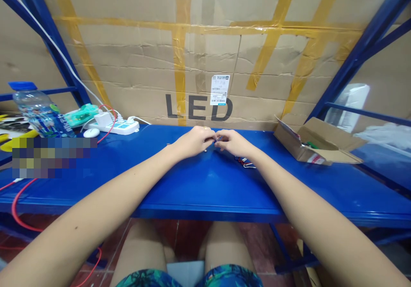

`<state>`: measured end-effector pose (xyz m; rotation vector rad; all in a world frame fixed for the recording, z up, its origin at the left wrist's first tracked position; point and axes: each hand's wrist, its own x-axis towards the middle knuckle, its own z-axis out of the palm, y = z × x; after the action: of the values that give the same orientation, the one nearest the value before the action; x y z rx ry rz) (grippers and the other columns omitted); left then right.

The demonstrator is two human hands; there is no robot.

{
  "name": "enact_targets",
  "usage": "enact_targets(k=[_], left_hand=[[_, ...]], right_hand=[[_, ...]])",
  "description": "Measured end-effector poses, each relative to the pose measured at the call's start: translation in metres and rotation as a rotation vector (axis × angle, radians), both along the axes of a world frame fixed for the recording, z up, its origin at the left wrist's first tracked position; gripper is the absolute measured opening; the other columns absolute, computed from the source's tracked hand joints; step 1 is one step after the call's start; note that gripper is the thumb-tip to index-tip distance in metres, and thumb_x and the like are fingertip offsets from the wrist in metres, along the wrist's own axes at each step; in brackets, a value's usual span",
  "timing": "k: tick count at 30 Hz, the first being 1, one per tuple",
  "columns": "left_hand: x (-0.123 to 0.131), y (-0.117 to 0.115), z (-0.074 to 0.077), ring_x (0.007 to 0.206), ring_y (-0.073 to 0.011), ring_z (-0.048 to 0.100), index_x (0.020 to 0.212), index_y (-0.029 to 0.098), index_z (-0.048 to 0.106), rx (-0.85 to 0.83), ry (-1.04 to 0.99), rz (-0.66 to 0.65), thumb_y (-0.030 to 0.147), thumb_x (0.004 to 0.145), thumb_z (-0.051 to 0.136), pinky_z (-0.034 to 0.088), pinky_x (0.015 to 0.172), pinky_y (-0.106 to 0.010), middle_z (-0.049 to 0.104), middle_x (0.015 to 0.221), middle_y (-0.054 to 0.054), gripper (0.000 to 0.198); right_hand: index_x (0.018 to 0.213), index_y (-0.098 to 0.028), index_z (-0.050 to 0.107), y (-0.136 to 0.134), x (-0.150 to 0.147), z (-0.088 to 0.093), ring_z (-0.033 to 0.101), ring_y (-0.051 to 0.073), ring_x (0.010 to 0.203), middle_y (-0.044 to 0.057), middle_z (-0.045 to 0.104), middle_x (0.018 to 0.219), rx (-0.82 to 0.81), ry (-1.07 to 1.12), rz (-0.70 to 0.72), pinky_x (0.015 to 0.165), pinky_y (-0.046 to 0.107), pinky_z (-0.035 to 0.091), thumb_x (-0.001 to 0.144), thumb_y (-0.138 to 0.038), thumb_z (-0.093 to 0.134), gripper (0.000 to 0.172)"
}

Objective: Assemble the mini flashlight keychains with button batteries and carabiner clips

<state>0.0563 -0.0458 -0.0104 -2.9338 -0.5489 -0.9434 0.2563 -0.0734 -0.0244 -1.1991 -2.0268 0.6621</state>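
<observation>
Over the back half of the blue table (199, 184), my left hand (197, 141) and my right hand (233, 141) meet fingertip to fingertip. Both are closed in a pinch around something small, with a shiny bit showing between them; its kind is too small to make out. Partly hidden behind my right wrist lie several small carabiners (247, 164), with red and silver colours visible. A tiny light-coloured piece shows just under my left fingers, and another small bit lies beside my left wrist.
An open cardboard box (316, 143) with something green inside stands at the right. A white power strip (123, 126) with plugs, a water bottle (45, 111) and red cables are on the left. Behind the table rises a large taped carton (144, 64) marked LED.
</observation>
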Motion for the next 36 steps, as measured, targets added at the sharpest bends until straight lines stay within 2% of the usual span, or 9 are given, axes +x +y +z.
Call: enact_targets(k=[4, 7, 9, 12, 18, 24, 29, 32, 36], left_hand=[[-0.005, -0.002, 0.005, 0.079, -0.0181, 0.065, 0.095, 0.018, 0.069, -0.014, 0.046, 0.136, 0.018, 0.09, 0.052, 0.046, 0.072, -0.029, 0.073, 0.088, -0.005, 0.018], [-0.011, 0.001, 0.006, 0.078, -0.0201, 0.065, 0.092, 0.021, 0.072, -0.066, 0.233, 0.264, 0.024, 0.085, 0.057, 0.044, 0.067, -0.028, 0.073, 0.087, -0.006, 0.016], [-0.013, 0.004, 0.002, 0.082, -0.0215, 0.067, 0.094, 0.022, 0.074, -0.125, 0.354, 0.274, 0.026, 0.084, 0.06, 0.044, 0.068, -0.028, 0.074, 0.092, -0.007, 0.017], [-0.013, 0.009, -0.005, 0.087, -0.0211, 0.068, 0.098, 0.024, 0.075, -0.205, 0.42, 0.201, 0.02, 0.085, 0.059, 0.045, 0.073, -0.028, 0.075, 0.097, -0.005, 0.02], [-0.008, 0.012, -0.013, 0.081, -0.0204, 0.066, 0.084, 0.022, 0.073, -0.198, 0.337, 0.169, 0.017, 0.081, 0.061, 0.045, 0.071, -0.028, 0.074, 0.087, -0.004, 0.013], [-0.006, 0.008, -0.009, 0.065, -0.0156, 0.062, 0.078, 0.018, 0.067, -0.333, 0.203, 0.199, 0.012, 0.076, 0.059, 0.044, 0.06, -0.025, 0.069, 0.073, -0.002, 0.01], [-0.003, 0.004, -0.004, 0.064, -0.0126, 0.061, 0.088, 0.017, 0.066, -0.362, -0.126, 0.12, 0.019, 0.084, 0.058, 0.047, 0.056, -0.023, 0.07, 0.076, -0.002, 0.009], [-0.001, 0.001, -0.004, 0.06, -0.011, 0.06, 0.094, 0.017, 0.067, -0.358, -0.143, 0.06, 0.02, 0.087, 0.056, 0.046, 0.051, -0.022, 0.071, 0.081, -0.002, 0.013], [0.0, -0.003, -0.004, 0.048, -0.0076, 0.055, 0.093, 0.017, 0.069, -0.346, -0.097, 0.043, 0.02, 0.089, 0.054, 0.045, 0.048, -0.022, 0.072, 0.083, -0.003, 0.016]], right_hand=[[0.09, -0.017, 0.066, 0.003, 0.002, -0.002, 0.062, 0.015, 0.062, 0.002, 0.067, 0.078, -0.023, 0.011, -0.023, 0.063, 0.029, 0.049, 0.077, -0.02, 0.06, 0.015], [0.092, -0.017, 0.066, 0.005, 0.004, -0.004, 0.062, 0.015, 0.062, 0.001, 0.067, 0.077, -0.024, -0.002, -0.037, 0.064, 0.029, 0.05, 0.077, -0.019, 0.06, 0.016], [0.093, -0.017, 0.067, 0.006, 0.005, -0.005, 0.061, 0.014, 0.061, 0.001, 0.067, 0.076, -0.016, -0.018, -0.046, 0.064, 0.029, 0.05, 0.077, -0.018, 0.06, 0.017], [0.094, -0.017, 0.067, 0.008, 0.006, -0.005, 0.062, 0.014, 0.061, 0.001, 0.067, 0.074, -0.012, -0.025, -0.048, 0.064, 0.029, 0.05, 0.078, -0.018, 0.061, 0.018], [0.094, -0.016, 0.068, 0.008, 0.006, -0.006, 0.062, 0.014, 0.061, 0.001, 0.068, 0.075, -0.01, -0.038, -0.042, 0.066, 0.029, 0.051, 0.077, -0.017, 0.062, 0.018], [0.095, -0.016, 0.069, 0.008, 0.006, -0.006, 0.061, 0.014, 0.062, 0.0, 0.067, 0.073, -0.004, -0.062, -0.047, 0.067, 0.029, 0.05, 0.078, -0.017, 0.061, 0.019], [0.096, -0.016, 0.07, 0.005, 0.005, -0.004, 0.062, 0.015, 0.063, 0.001, 0.069, 0.074, -0.004, -0.073, -0.038, 0.066, 0.03, 0.05, 0.078, -0.018, 0.06, 0.02], [0.094, -0.016, 0.069, 0.002, 0.003, -0.002, 0.061, 0.015, 0.063, 0.001, 0.069, 0.075, 0.013, -0.078, -0.023, 0.066, 0.029, 0.049, 0.078, -0.019, 0.059, 0.019], [0.089, -0.017, 0.068, 0.002, 0.003, -0.001, 0.06, 0.015, 0.065, 0.001, 0.068, 0.075, 0.04, -0.078, 0.007, 0.066, 0.029, 0.048, 0.078, -0.02, 0.059, 0.015]])
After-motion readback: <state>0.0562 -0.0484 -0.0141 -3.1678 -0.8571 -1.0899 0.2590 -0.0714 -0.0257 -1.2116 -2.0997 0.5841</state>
